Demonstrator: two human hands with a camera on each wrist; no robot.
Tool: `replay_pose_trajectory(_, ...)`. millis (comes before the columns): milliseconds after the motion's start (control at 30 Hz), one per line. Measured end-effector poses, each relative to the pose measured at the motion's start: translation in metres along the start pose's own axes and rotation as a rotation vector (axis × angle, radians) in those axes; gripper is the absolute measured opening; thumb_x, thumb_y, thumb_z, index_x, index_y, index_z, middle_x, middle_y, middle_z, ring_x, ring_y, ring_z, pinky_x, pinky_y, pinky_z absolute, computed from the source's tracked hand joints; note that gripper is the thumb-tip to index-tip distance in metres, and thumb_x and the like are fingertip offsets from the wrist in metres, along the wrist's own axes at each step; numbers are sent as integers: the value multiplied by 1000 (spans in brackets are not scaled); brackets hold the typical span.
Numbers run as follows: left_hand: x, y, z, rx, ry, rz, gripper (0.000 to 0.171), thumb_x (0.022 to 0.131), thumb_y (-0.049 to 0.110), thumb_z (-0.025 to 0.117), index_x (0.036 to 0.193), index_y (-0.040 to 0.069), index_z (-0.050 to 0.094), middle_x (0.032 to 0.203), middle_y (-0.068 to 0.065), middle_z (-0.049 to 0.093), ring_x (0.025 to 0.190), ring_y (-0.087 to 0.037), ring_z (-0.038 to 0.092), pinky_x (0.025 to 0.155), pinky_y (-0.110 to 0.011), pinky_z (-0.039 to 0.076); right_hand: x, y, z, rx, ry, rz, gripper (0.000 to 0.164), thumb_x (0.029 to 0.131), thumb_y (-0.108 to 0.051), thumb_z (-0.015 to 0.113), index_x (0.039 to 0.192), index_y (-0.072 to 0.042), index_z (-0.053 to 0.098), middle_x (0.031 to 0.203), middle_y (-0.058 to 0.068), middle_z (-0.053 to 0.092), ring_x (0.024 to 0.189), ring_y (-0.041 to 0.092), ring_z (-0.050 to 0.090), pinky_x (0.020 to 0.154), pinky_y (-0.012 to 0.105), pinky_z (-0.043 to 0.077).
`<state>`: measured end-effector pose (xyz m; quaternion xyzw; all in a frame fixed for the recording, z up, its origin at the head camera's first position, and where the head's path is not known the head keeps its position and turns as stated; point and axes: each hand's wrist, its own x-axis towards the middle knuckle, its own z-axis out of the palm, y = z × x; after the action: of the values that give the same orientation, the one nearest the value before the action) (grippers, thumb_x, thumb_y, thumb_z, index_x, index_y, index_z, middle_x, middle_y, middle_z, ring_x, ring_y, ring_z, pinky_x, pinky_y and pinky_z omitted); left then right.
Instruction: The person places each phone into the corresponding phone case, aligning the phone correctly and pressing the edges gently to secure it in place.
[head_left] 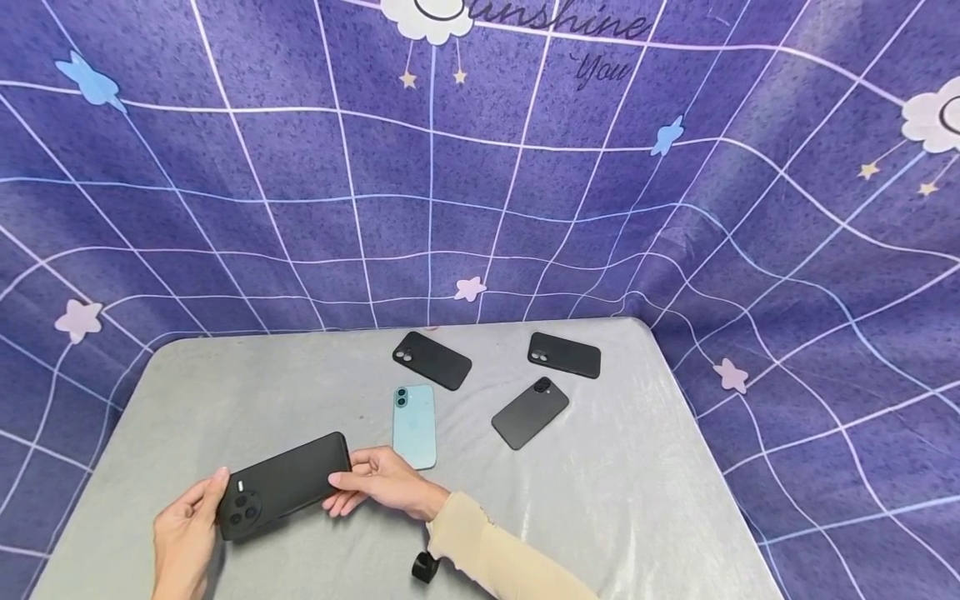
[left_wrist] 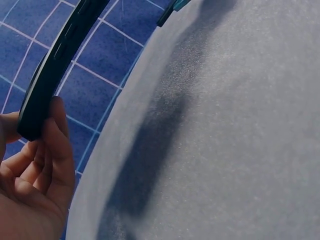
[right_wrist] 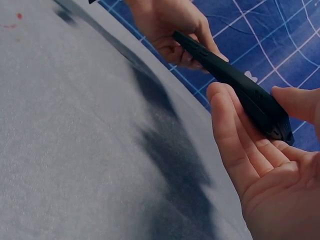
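A purple cloth backdrop point(head_left: 390, 225), printed with pale grid lines and stars point(head_left: 78, 320), rises behind a table point(head_left: 615, 500) under smooth, faintly sheened grey cloth. A beige sleeve point(head_left: 510, 550) covers the right forearm. The large phone point(head_left: 288, 482) is a matte black, round-cornered slab with a circular camera disc; four smaller slabs lie beyond: a left case point(head_left: 438, 360) and right case point(head_left: 570, 356), both black, a dark grey phone point(head_left: 530, 414) and a pale teal phone point(head_left: 415, 432). The left hand point(head_left: 183, 533) pinches the large phone's camera end, fingers bent; the right hand point(head_left: 386, 483) grips the opposite end, thumb on the back, fingers beneath, partly opened. The large phone spans the gap between the hands, slanting, raised above the table, its right end near the teal phone.
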<state>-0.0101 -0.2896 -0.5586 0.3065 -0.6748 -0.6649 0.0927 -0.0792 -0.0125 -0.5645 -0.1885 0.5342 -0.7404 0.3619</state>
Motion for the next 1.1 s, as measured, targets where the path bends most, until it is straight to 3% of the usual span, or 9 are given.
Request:
replay_pose_trajectory(200, 0, 2, -2, 34, 24, -30, 18, 103, 40, 75, 90, 31, 83, 73, 17, 76, 76, 4, 64, 69, -8, 46, 0, -3, 3, -2, 3, -20, 17, 108, -12, 65, 118, 1, 68, 102, 35, 75, 80, 15, 78, 94, 73, 50)
replay_pose_trajectory(367, -2, -1, -2, -66, -31, 7, 17, 106, 30, 71, 93, 35, 81, 81, 18, 77, 77, 5, 68, 70, -8, 51, 2, -4, 7, -3, 32, -56, 20, 108, -10, 65, 119, 7, 66, 102, 39, 72, 83, 25, 80, 93, 71, 53)
replay_pose_trajectory(533, -3, -4, 0, -164, -117, 18, 20, 108, 26, 68, 95, 37, 79, 87, 12, 78, 63, -6, 71, 56, -21, 57, 5, -5, 10, 3, 70, -101, 17, 108, -8, 64, 114, 7, 64, 101, 42, 70, 76, 16, 78, 84, 47, 66)
replay_pose_trajectory(633, -3, -5, 0, -178, -145, 22, 22, 108, 24, 68, 93, 36, 80, 88, 12, 78, 61, -10, 72, 53, -26, 59, 6, -5, 10, 11, 86, -102, 15, 108, -8, 64, 112, 7, 64, 101, 43, 69, 74, 11, 76, 78, 33, 66)
replay_pose_trajectory(733, -2, -5, -1, -201, -179, 36, 24, 108, 18, 68, 93, 33, 80, 90, 11, 79, 68, -8, 75, 57, -28, 62, 5, -5, 10, 8, 84, -98, 17, 107, -7, 64, 113, 8, 64, 101, 44, 69, 75, 15, 78, 78, 34, 66)
replay_pose_trajectory(933, -1, -4, -1, -253, -195, 44, 24, 108, 12, 67, 93, 26, 81, 86, 5, 79, 62, -11, 73, 56, -27, 61, 5, -5, 9, 10, 71, -86, 17, 108, -8, 64, 116, 7, 65, 103, 45, 68, 77, 20, 78, 86, 52, 65)
replay_pose_trajectory(1000, -2, -4, -1, -271, -186, 49, 25, 108, 10, 67, 93, 24, 82, 84, 4, 79, 59, -13, 72, 55, -27, 61, 5, -5, 9, 14, 68, -72, 15, 108, -9, 65, 115, 3, 66, 103, 43, 69, 75, 15, 76, 83, 48, 66)
replay_pose_trajectory(1100, -2, -3, 0, -278, -174, 55, 24, 107, 10, 67, 94, 24, 82, 83, 4, 79, 59, -13, 72, 55, -27, 61, 4, -4, 8, -12, 91, -41, 8, 107, -13, 67, 109, -5, 68, 91, 27, 78, 68, 10, 71, 69, 31, 65)
